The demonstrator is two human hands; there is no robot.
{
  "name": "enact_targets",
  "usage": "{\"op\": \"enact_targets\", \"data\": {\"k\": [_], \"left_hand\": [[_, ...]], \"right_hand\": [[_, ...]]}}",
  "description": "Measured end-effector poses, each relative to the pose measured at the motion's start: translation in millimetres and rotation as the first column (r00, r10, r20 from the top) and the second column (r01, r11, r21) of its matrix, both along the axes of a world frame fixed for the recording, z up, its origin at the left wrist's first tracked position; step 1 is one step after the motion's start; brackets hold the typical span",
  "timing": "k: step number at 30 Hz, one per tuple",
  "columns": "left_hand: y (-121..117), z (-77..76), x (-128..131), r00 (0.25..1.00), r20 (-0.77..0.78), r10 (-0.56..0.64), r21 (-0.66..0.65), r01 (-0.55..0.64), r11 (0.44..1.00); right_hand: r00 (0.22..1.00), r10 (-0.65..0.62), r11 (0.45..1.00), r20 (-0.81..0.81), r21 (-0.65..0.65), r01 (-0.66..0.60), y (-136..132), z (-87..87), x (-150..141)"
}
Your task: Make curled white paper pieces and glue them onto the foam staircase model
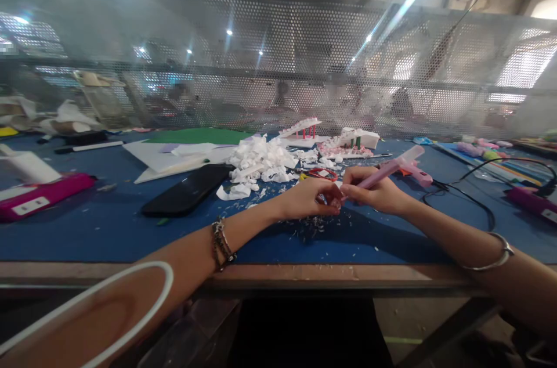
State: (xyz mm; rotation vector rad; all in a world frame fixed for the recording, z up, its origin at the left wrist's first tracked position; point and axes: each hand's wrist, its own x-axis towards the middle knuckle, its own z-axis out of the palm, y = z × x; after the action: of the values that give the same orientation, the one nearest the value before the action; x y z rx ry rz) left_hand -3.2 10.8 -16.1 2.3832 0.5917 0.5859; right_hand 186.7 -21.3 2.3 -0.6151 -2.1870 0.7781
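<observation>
Over the front middle of the table, my two hands meet at the fingertips. My right hand [378, 192] is closed around a slim pink handled tool [379, 174], which slants up and back; its exact kind is unclear. My left hand [312, 198] is closed in a pinch beside the tool's lower end, and what it pinches is too small to make out. Fine white shavings [317, 224] lie below the fingers. Just behind the hands is a heap of crumpled white paper scraps [263, 160]. A pink device [418, 175] with a black cable lies right of my right hand.
A black phone [187, 191] lies left of the scraps, before a green sheet [204, 136] and white sheets [150, 160]. Small red-and-white models [348, 144] stand behind. Magenta boxes [47, 197] sit at both sides. A perforated metal screen [304, 37] rises at the back.
</observation>
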Motion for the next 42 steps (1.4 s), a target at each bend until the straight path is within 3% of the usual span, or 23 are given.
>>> {"op": "enact_targets", "data": {"k": [6,13,18,24,37,42], "left_hand": [[1.7,-2.6,0.9,0.994,0.109,-0.025,-0.184,0.045,0.982],[-1.9,-1.2,2.4,0.984,0.178,0.012,-0.376,0.056,0.925],[0.2,-1.5,2.7,0.975,0.222,0.014,-0.393,0.077,0.916],[2.5,1.7,0.5,0.963,0.260,0.067,-0.513,0.079,0.854],[0.7,6.3,-2.0,0.954,0.263,0.144,-0.618,0.052,0.784],[-0.6,8.7,-2.4,0.940,0.321,0.111,-0.581,0.103,0.808]], "right_hand": [[0.996,-0.088,0.995,-0.009,0.047,0.088,0.9,3.4,2.8],[0.999,-0.027,0.999,0.019,0.037,0.027,0.8,1.1,3.4],[0.997,-0.067,0.996,0.030,0.068,0.065,1.7,-1.0,2.5],[0.988,-0.153,0.971,-0.036,0.182,0.157,-3.4,3.3,4.5],[0.991,-0.129,0.961,0.015,0.247,0.122,-3.6,4.5,4.1],[0.978,-0.202,0.942,-0.041,0.265,0.206,-6.4,4.6,3.3]]}}
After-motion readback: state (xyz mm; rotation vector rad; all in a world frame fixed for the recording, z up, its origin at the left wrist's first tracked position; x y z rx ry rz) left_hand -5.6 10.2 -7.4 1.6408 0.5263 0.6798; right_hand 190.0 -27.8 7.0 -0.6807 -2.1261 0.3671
